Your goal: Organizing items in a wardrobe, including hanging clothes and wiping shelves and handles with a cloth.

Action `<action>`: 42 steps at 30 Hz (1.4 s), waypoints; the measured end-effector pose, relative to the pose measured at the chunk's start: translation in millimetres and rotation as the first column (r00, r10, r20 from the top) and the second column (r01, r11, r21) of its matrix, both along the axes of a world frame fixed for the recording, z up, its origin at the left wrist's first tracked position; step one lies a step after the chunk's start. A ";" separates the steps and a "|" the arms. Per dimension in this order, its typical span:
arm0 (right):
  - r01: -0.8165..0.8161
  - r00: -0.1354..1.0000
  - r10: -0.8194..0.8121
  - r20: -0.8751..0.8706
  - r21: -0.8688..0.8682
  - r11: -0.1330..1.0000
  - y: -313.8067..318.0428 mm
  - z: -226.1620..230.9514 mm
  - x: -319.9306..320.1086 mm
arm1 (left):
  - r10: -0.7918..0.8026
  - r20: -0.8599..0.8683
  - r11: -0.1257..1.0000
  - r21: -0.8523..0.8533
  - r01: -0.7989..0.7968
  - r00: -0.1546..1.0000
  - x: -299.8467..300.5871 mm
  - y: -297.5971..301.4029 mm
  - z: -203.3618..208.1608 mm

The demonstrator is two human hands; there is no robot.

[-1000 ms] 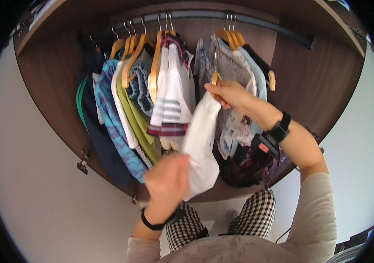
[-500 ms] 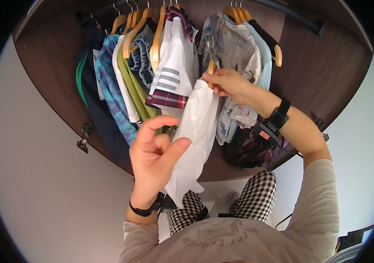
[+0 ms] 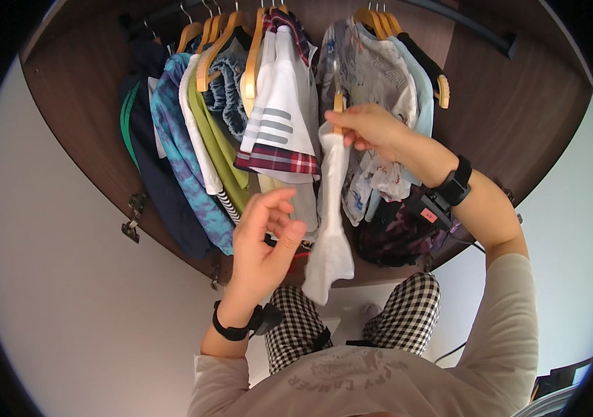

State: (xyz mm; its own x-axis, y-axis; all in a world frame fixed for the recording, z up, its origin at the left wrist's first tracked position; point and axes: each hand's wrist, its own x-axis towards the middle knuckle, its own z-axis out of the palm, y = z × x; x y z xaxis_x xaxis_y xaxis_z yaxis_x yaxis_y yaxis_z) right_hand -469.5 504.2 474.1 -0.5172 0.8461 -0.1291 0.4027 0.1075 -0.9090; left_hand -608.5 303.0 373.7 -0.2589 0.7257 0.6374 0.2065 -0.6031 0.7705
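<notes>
My right hand [image 3: 369, 128] is closed around a wooden hanger [image 3: 339, 103], just under its hook. From the hanger a white garment [image 3: 331, 236] hangs narrow and edge-on, its lower end down near my knees; its exact kind cannot be made out. My left hand [image 3: 265, 236] is held up to the left of the garment, fingers curved and apart from the thumb, touching nothing. Behind the two hands hangs a white top [image 3: 282, 97] with grey stripes and a red plaid hem. Right of it is a grey patterned shirt [image 3: 388, 76].
A dark rod [image 3: 442, 8] runs across the brown wardrobe [image 3: 519, 104]. On its left hang a navy garment [image 3: 161, 167], a blue-purple tie-dye one [image 3: 188, 153] and a green one [image 3: 223, 146]. A dark purple bundle [image 3: 393, 240] lies at the bottom right.
The white garment has swung right, away from my left hand, and now hangs narrower. My left hand has shifted slightly right and its fingers have loosened. My right hand keeps hold of the hanger.
</notes>
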 end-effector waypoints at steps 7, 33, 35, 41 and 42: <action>0.162 0.961 -0.086 -0.264 0.278 0.947 47.8 92.6 -21.3 | -0.052 -0.202 0.995 -0.099 0.032 0.978 13.0 -12.2 -2.6; -0.043 0.956 -0.294 -0.002 0.989 -0.145 19.6 70.2 -11.7 | 0.232 -0.425 0.877 -0.298 -0.377 0.875 -19.7 22.4 -146.8; -0.092 0.835 -0.548 -0.058 0.966 -0.242 25.6 81.2 15.4 | 0.202 -0.431 0.875 -0.325 -0.360 0.879 -19.6 39.4 -154.1; -0.060 0.838 -0.339 0.428 0.690 0.722 62.1 111.6 39.0 | 0.206 -0.373 0.895 -0.301 -0.329 0.904 -3.9 105.7 -114.2; 0.044 0.969 -0.152 0.197 0.464 0.884 57.8 110.5 46.4 | 0.225 -0.393 0.884 -0.304 -0.356 0.892 2.5 122.4 -99.8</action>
State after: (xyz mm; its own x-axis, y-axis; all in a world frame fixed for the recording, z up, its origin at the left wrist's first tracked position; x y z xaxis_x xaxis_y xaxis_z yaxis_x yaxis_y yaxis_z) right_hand -423.1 562.0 584.6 -0.4320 0.8838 0.1795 0.6175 0.4349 -0.6554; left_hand -606.0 425.4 273.9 -0.3117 0.8450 0.4346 0.6139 -0.1700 0.7709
